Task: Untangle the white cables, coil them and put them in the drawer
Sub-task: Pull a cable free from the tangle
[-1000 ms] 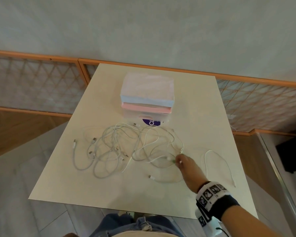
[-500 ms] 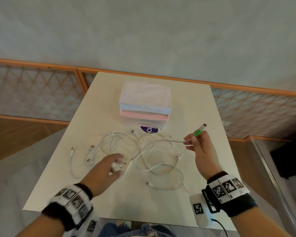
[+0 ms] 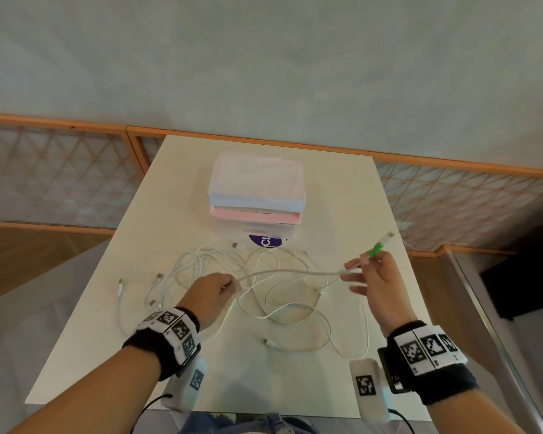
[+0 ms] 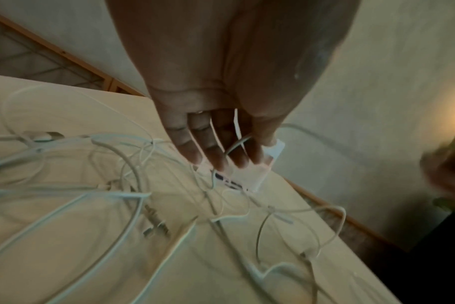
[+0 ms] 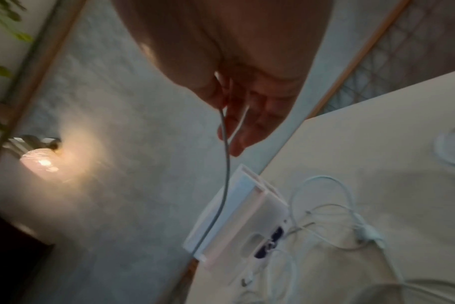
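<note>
The table (image 3: 342, 195) is pale and narrows toward the far wall, its far edge against an orange rail. A drawer box (image 3: 257, 198) stands at the far middle, well inside both side edges, with bare tabletop left and right of it. The cables (image 3: 220, 277) sprawl tangled across the middle, just in front of the box — one loop reaches near the right edge, and a bare strip runs along the near edge. The right hand (image 3: 373, 277) pinches one cable near its green-banded plug, raised above the table. The left hand (image 3: 212, 292) grips the same cable further along — that stretch hangs between the hands.
</note>
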`<act>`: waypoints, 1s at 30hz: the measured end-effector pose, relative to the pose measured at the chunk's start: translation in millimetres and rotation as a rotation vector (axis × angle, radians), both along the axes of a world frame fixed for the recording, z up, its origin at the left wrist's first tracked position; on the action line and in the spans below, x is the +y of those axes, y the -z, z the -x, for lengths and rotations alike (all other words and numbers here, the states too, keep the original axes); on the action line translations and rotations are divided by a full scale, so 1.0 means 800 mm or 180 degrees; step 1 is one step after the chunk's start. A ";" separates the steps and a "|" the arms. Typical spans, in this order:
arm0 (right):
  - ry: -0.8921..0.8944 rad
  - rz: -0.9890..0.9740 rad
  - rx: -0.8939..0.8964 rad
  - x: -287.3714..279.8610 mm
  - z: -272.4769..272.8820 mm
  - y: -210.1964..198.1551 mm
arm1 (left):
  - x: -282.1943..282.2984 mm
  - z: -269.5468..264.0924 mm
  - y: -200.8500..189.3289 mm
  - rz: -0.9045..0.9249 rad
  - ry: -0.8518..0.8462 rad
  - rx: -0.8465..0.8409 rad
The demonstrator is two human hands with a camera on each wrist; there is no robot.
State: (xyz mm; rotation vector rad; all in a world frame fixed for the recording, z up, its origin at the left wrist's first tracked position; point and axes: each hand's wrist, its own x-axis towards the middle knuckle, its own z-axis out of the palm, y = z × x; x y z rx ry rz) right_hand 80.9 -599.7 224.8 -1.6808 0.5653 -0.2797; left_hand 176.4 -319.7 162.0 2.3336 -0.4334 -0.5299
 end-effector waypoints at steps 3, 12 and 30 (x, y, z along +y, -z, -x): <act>-0.0710 0.1559 0.1414 -0.019 0.004 0.039 | 0.003 0.001 -0.020 0.0453 -0.0300 -0.0128; -0.1091 0.2563 0.0366 0.030 -0.025 0.024 | -0.010 0.021 -0.036 0.0588 -0.0194 -0.1010; -0.2757 0.0565 0.1211 0.152 -0.121 -0.009 | 0.001 0.063 -0.033 0.0808 0.0391 -0.1580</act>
